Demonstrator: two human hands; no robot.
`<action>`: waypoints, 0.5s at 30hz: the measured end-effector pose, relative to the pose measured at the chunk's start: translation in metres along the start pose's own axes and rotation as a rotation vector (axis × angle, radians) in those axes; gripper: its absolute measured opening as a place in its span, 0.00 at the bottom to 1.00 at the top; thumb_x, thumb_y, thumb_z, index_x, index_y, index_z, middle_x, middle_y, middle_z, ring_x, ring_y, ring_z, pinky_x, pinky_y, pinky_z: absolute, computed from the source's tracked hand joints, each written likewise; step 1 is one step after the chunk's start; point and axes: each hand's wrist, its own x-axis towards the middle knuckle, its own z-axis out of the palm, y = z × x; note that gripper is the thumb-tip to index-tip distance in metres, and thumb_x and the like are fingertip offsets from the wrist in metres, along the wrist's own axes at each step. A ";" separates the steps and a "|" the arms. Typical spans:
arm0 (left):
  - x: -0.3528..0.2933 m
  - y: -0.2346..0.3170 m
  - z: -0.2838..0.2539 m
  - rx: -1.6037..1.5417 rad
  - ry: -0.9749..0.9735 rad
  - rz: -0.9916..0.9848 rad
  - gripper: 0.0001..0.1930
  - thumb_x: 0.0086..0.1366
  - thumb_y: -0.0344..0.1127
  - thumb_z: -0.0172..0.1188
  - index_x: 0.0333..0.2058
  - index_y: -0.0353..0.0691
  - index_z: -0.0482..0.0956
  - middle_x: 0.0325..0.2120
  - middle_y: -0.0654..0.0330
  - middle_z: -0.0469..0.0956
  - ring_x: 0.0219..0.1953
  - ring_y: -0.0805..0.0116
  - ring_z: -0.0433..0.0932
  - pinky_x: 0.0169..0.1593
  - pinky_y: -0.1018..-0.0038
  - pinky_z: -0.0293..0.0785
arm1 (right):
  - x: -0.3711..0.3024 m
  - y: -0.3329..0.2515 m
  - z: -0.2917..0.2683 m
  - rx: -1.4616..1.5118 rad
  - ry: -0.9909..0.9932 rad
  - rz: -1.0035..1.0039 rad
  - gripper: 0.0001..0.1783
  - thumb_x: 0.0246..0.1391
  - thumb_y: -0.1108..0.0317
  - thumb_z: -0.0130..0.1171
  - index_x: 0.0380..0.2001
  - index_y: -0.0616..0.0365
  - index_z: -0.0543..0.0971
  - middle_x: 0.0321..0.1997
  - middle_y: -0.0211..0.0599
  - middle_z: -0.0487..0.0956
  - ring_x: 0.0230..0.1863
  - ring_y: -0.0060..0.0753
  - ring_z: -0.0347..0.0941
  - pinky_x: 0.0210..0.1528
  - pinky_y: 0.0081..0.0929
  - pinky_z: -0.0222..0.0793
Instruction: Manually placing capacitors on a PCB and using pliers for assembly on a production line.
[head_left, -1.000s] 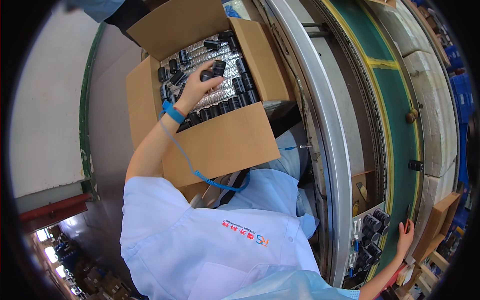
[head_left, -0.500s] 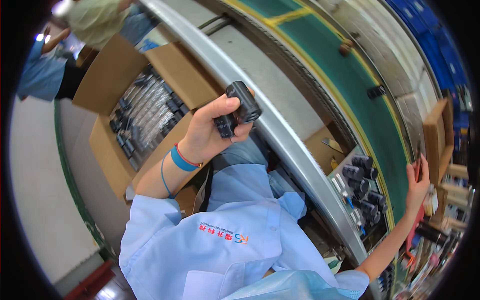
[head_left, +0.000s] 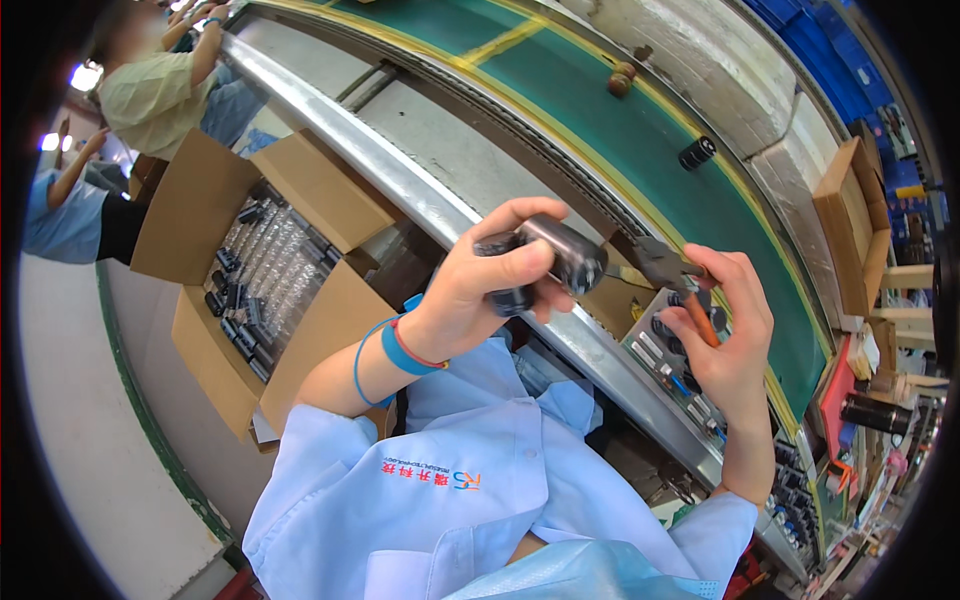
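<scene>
My left hand (head_left: 470, 275), with a blue band at its wrist, is closed round glossy black cylinders. One black cylinder (head_left: 568, 250) sticks out past the thumb with its end toward the right; another (head_left: 512, 300) shows below, partly hidden by the fingers. My right hand (head_left: 735, 335) is closed on the orange handle of pliers (head_left: 668, 265). Their dark metal head points up and left, close to the cylinder's end. I cannot tell whether they touch. Behind the pliers, more black cylinders stand in a light tray (head_left: 655, 352), mostly hidden by the right hand.
An open cardboard box (head_left: 215, 365) at the left holds several black cylinders and clear plastic wrap. A metal rail (head_left: 400, 185) runs diagonally alongside a green conveyor belt (head_left: 560, 100), which carries a black cylinder (head_left: 697, 152). Another cardboard box (head_left: 850, 230) stands far right. Other people work at the upper left.
My right hand has come from the far right bench to the middle, bringing the pliers. My left hand has moved right and lower, turning the cylinders toward them.
</scene>
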 end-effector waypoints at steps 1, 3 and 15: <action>-0.002 -0.001 -0.003 -0.098 0.024 -0.053 0.21 0.61 0.36 0.62 0.50 0.41 0.67 0.37 0.56 0.75 0.25 0.69 0.78 0.28 0.74 0.73 | 0.000 0.000 0.002 -0.170 0.050 -0.117 0.30 0.31 0.73 0.72 0.44 0.57 0.76 0.36 0.38 0.74 0.35 0.37 0.72 0.37 0.30 0.66; -0.007 -0.006 -0.007 -0.132 -0.001 -0.064 0.21 0.62 0.39 0.62 0.51 0.43 0.67 0.39 0.56 0.76 0.23 0.69 0.77 0.26 0.74 0.72 | -0.003 0.000 0.006 -0.204 0.072 -0.115 0.30 0.29 0.71 0.73 0.43 0.56 0.77 0.36 0.38 0.75 0.35 0.40 0.72 0.36 0.31 0.67; -0.015 -0.021 0.004 -0.199 -0.057 -0.002 0.21 0.59 0.37 0.65 0.48 0.42 0.67 0.36 0.56 0.76 0.20 0.73 0.72 0.24 0.77 0.66 | -0.012 -0.009 0.003 -0.167 0.004 -0.104 0.31 0.32 0.71 0.74 0.45 0.59 0.78 0.36 0.38 0.76 0.34 0.31 0.72 0.37 0.25 0.69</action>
